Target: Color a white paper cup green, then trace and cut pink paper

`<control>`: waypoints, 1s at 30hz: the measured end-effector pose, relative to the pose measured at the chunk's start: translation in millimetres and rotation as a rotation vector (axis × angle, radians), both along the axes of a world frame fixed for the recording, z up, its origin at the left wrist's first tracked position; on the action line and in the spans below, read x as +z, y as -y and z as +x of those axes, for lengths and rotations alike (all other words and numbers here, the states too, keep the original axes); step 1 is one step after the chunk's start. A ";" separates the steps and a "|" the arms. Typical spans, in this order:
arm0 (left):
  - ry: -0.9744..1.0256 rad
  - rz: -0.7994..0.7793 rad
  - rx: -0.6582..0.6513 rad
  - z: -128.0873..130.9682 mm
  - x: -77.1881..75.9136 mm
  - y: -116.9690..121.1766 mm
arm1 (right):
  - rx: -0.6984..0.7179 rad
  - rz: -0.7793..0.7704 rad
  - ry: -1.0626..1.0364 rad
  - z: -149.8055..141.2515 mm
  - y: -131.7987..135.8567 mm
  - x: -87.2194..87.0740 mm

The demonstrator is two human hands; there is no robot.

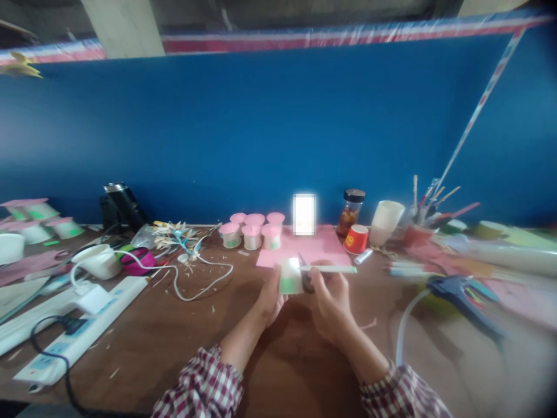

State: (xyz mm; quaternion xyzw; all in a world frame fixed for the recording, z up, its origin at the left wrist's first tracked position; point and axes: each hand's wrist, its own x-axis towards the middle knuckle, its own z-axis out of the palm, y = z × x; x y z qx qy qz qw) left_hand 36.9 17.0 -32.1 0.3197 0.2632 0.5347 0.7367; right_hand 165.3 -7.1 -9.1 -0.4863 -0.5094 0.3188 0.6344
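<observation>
My left hand (270, 296) is closed round the side of a small white paper cup (290, 273) with a green patch at its lower part. My right hand (331, 299) grips a slim white felt-tip pen (333, 269) with a green end, held level at the cup's right side. Dark loops like scissor handles (308, 283) show between the right fingers and the cup; I cannot make out how they are held. Behind the hands lies a pink sheet of paper (317, 241). Several similar cups with pink tops (253, 226) stand at its left edge.
Power strip (82, 331), white cables and a white mug (98, 261) are on the left. A red paper cup (355, 239), a dark-lidded jar (351, 212) and a white cup (386, 222) stand behind. A blue glue gun (463, 299) lies right. A blue partition (261, 133) closes off the back.
</observation>
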 end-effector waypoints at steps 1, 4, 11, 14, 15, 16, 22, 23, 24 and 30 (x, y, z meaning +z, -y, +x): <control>-0.002 -0.005 0.002 0.0 0.3 0.1 | -0.006 0.001 0.004 0.2 -0.2 0.1; -0.004 -0.011 0.000 -0.3 -0.2 0.2 | -0.010 0.006 0.031 0.5 -0.7 -0.1; -0.004 0.026 -0.011 -0.6 -2.0 -0.9 | -0.006 0.006 0.053 0.0 0.0 0.5; -0.011 0.013 -0.013 -0.2 -0.5 -0.4 | -0.004 0.010 0.046 0.0 1.0 2.6; -0.019 0.001 -0.007 -0.1 0.2 -0.1 | -0.001 0.013 0.045 0.0 1.2 3.2; -0.026 -0.009 -0.001 -0.2 0.7 0.1 | 0.000 0.015 0.045 0.1 1.3 3.7; -0.011 0.001 -0.008 -0.9 -0.4 -0.4 | 0.010 0.010 0.046 0.5 0.7 2.6; -0.013 -0.001 -0.007 -0.9 -0.9 -0.7 | 0.010 0.011 0.050 0.6 0.4 2.2; -0.017 -0.003 -0.005 -0.9 -1.2 -1.1 | 0.011 0.013 0.054 0.7 0.3 1.9; -0.038 -0.021 0.011 -0.8 0.3 -2.0 | 0.022 0.015 0.030 0.7 1.1 2.3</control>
